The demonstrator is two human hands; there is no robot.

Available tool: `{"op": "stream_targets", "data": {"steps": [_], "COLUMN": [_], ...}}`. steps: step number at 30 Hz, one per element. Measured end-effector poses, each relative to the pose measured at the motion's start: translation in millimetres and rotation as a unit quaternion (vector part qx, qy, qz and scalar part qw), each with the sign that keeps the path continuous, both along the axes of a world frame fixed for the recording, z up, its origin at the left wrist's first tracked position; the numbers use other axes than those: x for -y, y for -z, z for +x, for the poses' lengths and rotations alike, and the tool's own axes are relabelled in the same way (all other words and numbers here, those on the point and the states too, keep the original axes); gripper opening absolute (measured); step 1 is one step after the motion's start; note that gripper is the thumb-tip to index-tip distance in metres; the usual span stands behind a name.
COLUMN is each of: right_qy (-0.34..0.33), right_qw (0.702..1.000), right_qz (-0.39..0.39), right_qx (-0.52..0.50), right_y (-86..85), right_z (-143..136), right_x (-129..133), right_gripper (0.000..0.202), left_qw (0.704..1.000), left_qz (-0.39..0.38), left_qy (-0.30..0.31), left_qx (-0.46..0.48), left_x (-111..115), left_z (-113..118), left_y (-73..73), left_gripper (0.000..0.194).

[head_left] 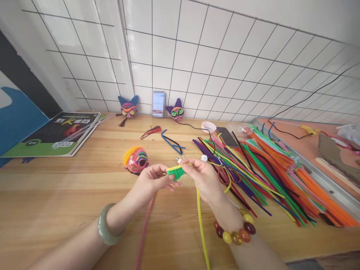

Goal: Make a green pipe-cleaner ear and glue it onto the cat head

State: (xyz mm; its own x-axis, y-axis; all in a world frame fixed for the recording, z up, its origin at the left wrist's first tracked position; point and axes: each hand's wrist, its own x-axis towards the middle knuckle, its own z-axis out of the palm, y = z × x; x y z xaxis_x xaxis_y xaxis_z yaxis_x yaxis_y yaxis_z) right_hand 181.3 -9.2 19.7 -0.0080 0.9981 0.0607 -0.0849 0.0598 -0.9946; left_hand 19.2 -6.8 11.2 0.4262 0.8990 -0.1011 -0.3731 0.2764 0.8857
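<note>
Between my hands is a small green pipe-cleaner piece (176,173) with a yellow pipe cleaner (199,217) along its top edge. My left hand (153,178) pinches the green piece at its left end. At the other end, my right hand (202,178) grips the yellow pipe cleaner, whose long tail hangs down toward the table's front. A pink pipe cleaner (144,232) lies below my left hand. Just beyond that hand sits a round, clear ball (136,159) partly wrapped in orange and multicoloured pipe cleaners. A pointed white-tipped tool (177,159) shows behind my fingers, mostly hidden.
Many coloured pipe cleaners (270,176) spread over the table's right side, with a dark phone (227,137) and pink bowl (208,127) behind. Two eared figures (129,107) and a lit phone (158,104) stand against the tiled wall. Magazines (56,133) lie at left.
</note>
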Motion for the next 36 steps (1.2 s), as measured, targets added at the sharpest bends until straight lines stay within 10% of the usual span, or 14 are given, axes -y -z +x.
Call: {"op": "stream_targets", "data": {"steps": [36], "right_qy": [0.001], "right_qw": [1.0], "right_qz": [-0.014], "right_qx": [-0.009], "right_y": [0.6], "right_z": [-2.2], "right_x": [-0.5], "right_gripper": [0.017], "left_qw": [0.99], "left_qz": [0.121], "left_qy": [-0.069], "left_qx": [-0.029], "left_x": [4.2], "left_z": [4.9], "left_y": [-3.0], "left_gripper": [0.034]}}
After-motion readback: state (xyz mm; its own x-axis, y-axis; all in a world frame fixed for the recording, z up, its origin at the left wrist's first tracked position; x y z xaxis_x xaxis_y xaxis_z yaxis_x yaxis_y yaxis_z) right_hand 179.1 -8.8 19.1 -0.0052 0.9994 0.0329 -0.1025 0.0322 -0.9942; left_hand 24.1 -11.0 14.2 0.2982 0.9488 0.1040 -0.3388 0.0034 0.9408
